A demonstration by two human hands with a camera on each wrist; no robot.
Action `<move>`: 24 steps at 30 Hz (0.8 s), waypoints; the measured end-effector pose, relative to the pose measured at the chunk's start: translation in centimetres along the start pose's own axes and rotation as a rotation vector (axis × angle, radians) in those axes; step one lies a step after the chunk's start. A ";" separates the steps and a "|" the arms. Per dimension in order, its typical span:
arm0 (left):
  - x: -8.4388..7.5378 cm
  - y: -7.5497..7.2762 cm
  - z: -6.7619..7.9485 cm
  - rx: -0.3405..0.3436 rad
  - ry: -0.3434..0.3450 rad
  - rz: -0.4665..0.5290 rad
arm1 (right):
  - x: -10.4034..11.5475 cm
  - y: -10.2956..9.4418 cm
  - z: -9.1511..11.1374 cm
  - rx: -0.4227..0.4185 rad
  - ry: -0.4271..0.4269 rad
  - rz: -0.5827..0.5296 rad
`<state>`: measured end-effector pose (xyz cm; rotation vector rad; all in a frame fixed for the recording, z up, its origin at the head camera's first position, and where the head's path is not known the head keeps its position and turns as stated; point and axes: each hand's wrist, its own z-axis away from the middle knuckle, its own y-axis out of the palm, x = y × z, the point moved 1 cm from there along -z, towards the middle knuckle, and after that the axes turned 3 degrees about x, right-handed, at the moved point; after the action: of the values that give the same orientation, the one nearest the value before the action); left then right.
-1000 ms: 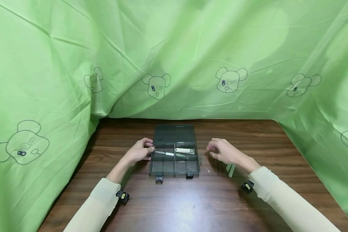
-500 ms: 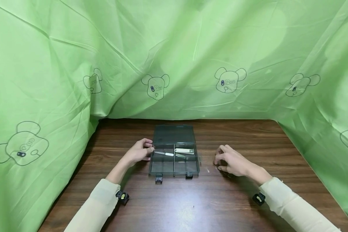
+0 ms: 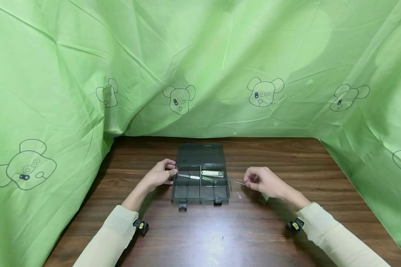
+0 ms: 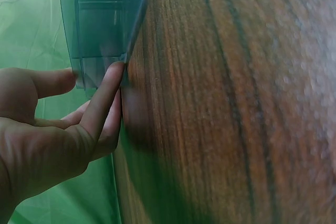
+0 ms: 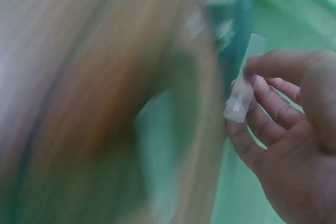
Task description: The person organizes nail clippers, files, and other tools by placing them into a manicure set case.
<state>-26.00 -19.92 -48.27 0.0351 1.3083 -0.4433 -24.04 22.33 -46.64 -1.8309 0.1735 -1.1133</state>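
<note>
A smoky see-through compartment box (image 3: 188,192) lies on the table with its lid (image 3: 200,154) folded back. In its right half are a nail clipper (image 3: 212,174) and a thin metal piece (image 3: 208,179) below it; in its left half lies a slim pointed tool with a white handle (image 3: 194,177). My left hand (image 3: 158,173) touches the box's left side with extended fingers and thumb. Right of the box, my right hand (image 3: 264,181) pinches a small flat translucent strip (image 5: 239,100) between thumb and fingers, above the table.
A pale flat piece (image 3: 263,198) lies on the table beneath my right hand, blurred in the right wrist view. Small clear bits (image 3: 239,196) lie near the box's right side. Two latches (image 3: 182,205) stick out at its front. Green curtain (image 3: 207,66) surrounds the wooden table (image 3: 173,237).
My right hand moved right and down to the pale pieces on the table, then lifted slightly back toward the box with a strip pinched in it. My left hand stayed at the box.
</note>
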 end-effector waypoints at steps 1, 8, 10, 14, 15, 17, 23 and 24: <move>-0.1 0.0 0.0 -0.001 -0.002 0.001 | 0.7 0.0 -0.4 -0.016 -0.010 -0.025; 0.0 0.0 -0.2 -0.005 -0.011 0.004 | 5.4 2.1 -4.0 -0.035 -0.123 -0.046; 0.0 0.1 -0.2 0.000 -0.007 -0.001 | 6.0 3.1 -4.9 -0.030 -0.144 -0.039; -0.1 0.2 -0.3 -0.003 -0.003 -0.004 | 6.7 4.8 -6.2 -0.009 -0.159 0.001; -0.1 0.2 -0.2 -0.004 -0.001 -0.008 | 6.8 5.1 -6.4 -0.003 -0.162 0.013; -0.1 0.3 -0.2 -0.004 -0.003 -0.011 | 6.9 5.2 -6.5 0.003 -0.160 0.035; 0.1 0.2 -0.1 -0.006 -0.002 -0.019 | 5.9 2.5 -4.7 -0.041 -0.143 0.065; 0.2 0.1 -0.1 -0.010 -0.003 -0.016 | 5.5 1.6 -4.2 -0.051 -0.136 0.072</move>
<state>-25.99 -19.84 -48.47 0.0151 1.3090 -0.4502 -23.47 15.73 -43.96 -1.9233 0.1874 -0.9385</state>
